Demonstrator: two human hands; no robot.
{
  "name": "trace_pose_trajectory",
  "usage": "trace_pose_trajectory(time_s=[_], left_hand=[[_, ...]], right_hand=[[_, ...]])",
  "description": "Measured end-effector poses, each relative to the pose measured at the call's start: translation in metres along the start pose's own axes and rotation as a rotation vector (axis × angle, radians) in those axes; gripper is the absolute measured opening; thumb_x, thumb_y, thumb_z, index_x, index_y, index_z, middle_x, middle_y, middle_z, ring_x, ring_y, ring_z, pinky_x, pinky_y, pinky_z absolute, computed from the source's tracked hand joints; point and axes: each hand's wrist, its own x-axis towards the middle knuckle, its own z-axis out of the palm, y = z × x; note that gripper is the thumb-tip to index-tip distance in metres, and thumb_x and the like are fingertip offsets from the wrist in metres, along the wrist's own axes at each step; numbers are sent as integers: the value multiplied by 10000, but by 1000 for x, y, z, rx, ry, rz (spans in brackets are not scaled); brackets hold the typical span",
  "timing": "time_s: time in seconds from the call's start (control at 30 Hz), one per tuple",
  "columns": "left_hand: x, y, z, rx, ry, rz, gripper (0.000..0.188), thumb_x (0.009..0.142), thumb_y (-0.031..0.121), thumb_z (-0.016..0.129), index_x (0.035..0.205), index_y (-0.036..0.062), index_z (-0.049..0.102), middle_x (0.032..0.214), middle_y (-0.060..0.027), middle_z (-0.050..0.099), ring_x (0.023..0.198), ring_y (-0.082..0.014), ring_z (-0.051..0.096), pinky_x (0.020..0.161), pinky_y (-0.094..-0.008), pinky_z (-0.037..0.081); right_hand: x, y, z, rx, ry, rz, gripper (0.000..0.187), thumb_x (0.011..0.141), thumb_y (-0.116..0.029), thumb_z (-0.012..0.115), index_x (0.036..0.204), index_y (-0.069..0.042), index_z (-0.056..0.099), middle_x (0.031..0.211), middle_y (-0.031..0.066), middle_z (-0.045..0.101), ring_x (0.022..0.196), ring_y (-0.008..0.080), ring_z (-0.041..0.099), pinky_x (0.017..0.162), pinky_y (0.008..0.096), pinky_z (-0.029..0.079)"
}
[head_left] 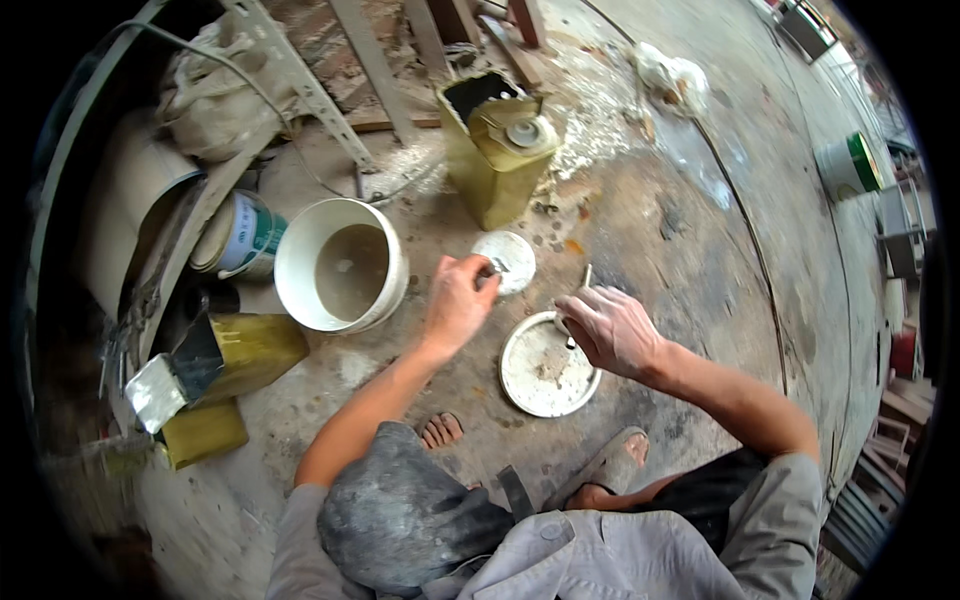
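My left hand (460,302) is closed in a pinch, with a small dark bit at its fingertips that is too small to name. Just beyond those fingers lies a small white round lid (516,258) on the floor. My right hand (615,332) is closed around a thin pale stick (588,273), whose upper end shows above the fingers. Below that hand, a larger white round lid (530,372) lies on the floor with greyish residue on it. The right hand hides part of this lid's far right edge.
A white bucket (290,268) of murky liquid stands left of my left hand. Ahead is a cut-open, olive metal can (490,175); another can (262,350) lies at the left. A paint pail (245,232) sits behind the bucket. A dark cable (745,215) crosses the floor to the right.
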Motion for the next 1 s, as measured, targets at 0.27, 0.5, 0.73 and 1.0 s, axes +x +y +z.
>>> trace_pose_trajectory(time_s=[0.27, 0.5, 0.73, 1.0], left_hand=[[14, -3, 55, 89, -82, 57, 283, 842, 241, 752, 1021, 22, 766, 1124, -190, 658, 1162, -376, 512, 1039, -499, 415], [8, -13, 50, 93, 26, 13, 290, 873, 207, 726, 1108, 38, 746, 1079, -169, 655, 1103, -344, 540, 1016, -468, 428], [14, -16, 43, 98, 62, 20, 328, 893, 172, 715, 1195, 47, 734, 1058, -159, 649, 1070, -344, 542, 964, -477, 436], [-79, -16, -73, -244, -99, -31, 405, 987, 164, 673, 1371, 41, 632, 1182, -109, 650, 1123, -244, 596, 956, -365, 497]], right_hand=[[-22, -5, 5, 31, 2, 45, 288, 852, -46, 678, 1135, -70, 630, 855, 135, 618, 792, 355, 622, 722, 455, 499], [-11, -17, 14, 71, -35, 8, 267, 867, -28, 654, 1131, -59, 632, 868, 151, 629, 790, 372, 621, 719, 470, 503], [-6, -14, 14, 79, -33, -16, 258, 865, -6, 644, 1121, -23, 627, 874, 174, 637, 786, 389, 627, 720, 468, 509], [-3, -11, -4, 72, -6, 45, 228, 888, 20, 621, 1115, 5, 624, 891, 183, 628, 809, 393, 625, 730, 460, 512]])
